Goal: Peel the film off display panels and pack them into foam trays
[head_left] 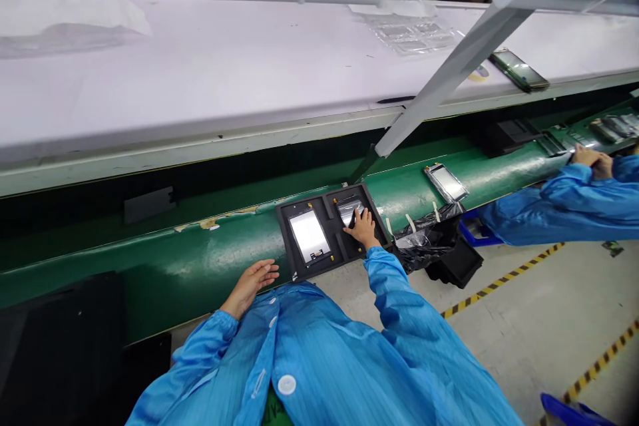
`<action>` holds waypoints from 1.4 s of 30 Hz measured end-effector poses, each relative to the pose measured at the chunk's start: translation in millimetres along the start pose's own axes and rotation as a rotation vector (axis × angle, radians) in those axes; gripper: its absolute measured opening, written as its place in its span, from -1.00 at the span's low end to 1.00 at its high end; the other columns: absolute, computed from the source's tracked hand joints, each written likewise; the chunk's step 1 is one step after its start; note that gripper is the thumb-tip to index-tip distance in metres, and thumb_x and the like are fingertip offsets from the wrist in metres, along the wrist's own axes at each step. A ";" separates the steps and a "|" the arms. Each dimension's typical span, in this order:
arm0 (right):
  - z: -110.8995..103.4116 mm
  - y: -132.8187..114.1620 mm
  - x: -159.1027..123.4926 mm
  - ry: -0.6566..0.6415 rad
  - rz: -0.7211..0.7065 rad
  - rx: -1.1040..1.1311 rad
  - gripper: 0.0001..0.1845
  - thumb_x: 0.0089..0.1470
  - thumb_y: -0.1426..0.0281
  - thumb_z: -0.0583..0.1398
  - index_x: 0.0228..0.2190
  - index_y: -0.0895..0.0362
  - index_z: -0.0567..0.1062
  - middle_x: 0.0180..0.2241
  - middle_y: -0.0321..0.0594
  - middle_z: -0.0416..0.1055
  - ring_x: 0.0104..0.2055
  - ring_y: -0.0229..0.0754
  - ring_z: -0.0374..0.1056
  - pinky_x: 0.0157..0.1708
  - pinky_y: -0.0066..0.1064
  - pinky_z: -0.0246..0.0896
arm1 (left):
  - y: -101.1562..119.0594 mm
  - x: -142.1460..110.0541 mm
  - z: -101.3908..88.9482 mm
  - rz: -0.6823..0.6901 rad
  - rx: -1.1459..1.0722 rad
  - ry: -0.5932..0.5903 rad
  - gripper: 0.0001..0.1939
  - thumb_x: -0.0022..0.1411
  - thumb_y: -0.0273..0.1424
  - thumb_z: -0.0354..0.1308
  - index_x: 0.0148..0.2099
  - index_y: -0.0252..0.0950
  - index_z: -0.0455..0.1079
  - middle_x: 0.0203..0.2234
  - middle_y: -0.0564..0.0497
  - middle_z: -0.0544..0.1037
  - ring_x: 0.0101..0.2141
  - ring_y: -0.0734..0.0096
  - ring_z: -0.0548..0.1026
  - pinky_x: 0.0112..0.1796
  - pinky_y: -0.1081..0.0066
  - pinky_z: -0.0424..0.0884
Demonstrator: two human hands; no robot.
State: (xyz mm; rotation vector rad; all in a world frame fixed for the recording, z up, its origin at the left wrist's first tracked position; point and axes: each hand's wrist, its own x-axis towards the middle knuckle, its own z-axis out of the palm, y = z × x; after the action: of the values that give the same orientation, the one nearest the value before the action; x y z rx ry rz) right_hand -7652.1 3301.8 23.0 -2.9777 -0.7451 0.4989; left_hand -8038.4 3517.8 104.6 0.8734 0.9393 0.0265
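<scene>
A black foam tray (pixel 341 254) with two compartments lies on the green conveyor belt in front of me. In its left compartment is a display panel (pixel 309 234) with a bright, reflecting face and a dark border. The right compartment has a second, shinier display panel (pixel 348 208), partly covered by my right hand (pixel 363 229). The fingers of that hand are spread and rest on the panel; its lower part is hidden. Left of the tray, my left hand (pixel 255 283) hovers near the belt's edge with its fingers stretched and nothing in it.
Along the green belt (pixel 399 190) lies another panel (pixel 446 183), with black bags (pixel 424 243) hanging below. A co-worker's hands (pixel 592 161) are at the far right. A slanted metal post (pixel 449 80) rises behind the tray. A white shelf (pixel 239 73) runs above the belt.
</scene>
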 end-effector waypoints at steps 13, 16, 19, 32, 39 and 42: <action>13.4 -413.9 -29.8 0.014 -0.948 0.123 -0.31 0.20 0.47 0.10 0.34 0.20 0.19 0.43 0.16 -0.07 0.45 0.08 -0.06 0.36 0.03 -0.03 | -8.7 -33.5 -120.9 0.194 -0.201 0.209 -0.41 -0.11 -0.03 0.46 -0.12 -0.31 0.51 -0.20 -0.19 0.64 -0.28 0.25 0.62 -0.17 0.25 0.45; 34.5 -552.4 -40.8 -0.129 -1.015 -0.105 -0.24 0.16 0.62 0.06 0.37 0.19 0.13 0.44 0.16 -0.12 0.47 0.05 -0.11 0.37 -0.04 -0.02 | -30.2 -44.3 -157.2 0.197 -0.267 0.261 -0.28 -0.26 0.11 0.45 -0.13 -0.28 0.51 -0.19 -0.20 0.64 -0.28 0.17 0.63 -0.15 0.18 0.47; 52.2 -650.8 -34.0 -0.139 -0.986 -0.248 -0.25 0.17 0.67 0.01 0.37 0.21 0.14 0.44 0.23 -0.14 0.48 0.10 -0.15 0.36 0.01 -0.03 | -64.8 -50.8 -197.6 0.190 -0.336 0.310 -0.23 -0.34 0.24 0.41 -0.15 -0.17 0.54 -0.17 -0.22 0.65 -0.21 0.01 0.64 -0.06 0.03 0.47; 28.1 -707.6 -13.6 -0.085 -0.920 -0.121 -0.45 0.20 0.62 0.01 0.20 0.33 0.37 0.18 0.35 0.35 0.28 0.16 0.26 0.27 0.07 0.09 | -98.1 -67.6 -277.6 0.072 -0.422 0.322 -0.21 -0.29 0.23 0.40 -0.10 -0.19 0.54 -0.09 -0.25 0.65 -0.10 -0.10 0.63 0.00 0.03 0.47; 0.7 -578.3 -68.4 -0.066 -0.591 0.253 -0.60 0.31 0.46 0.05 0.13 0.14 0.40 0.01 -0.06 0.54 0.05 -0.07 0.47 0.10 -0.24 0.32 | -53.4 -54.4 -252.7 0.131 -0.279 0.230 -0.25 -0.14 0.13 0.42 0.00 -0.22 0.44 0.00 -0.27 0.59 -0.06 0.03 0.61 0.01 0.07 0.48; 22.4 -465.4 -119.0 -0.063 -0.526 0.661 -0.68 0.23 0.42 0.09 -0.01 0.14 0.48 -0.01 -0.10 0.54 0.05 -0.11 0.46 0.11 -0.22 0.33 | -36.1 -42.3 -221.2 0.216 -0.240 0.286 -0.34 0.07 0.03 0.33 0.14 -0.13 0.34 0.20 -0.22 0.44 0.16 0.07 0.48 0.09 0.11 0.46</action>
State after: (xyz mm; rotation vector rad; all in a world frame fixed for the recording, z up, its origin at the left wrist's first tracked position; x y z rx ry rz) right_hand -7969.5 3657.3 87.3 -2.0714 -1.0638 0.6416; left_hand -8234.1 3619.7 47.0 0.7551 1.0782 0.4514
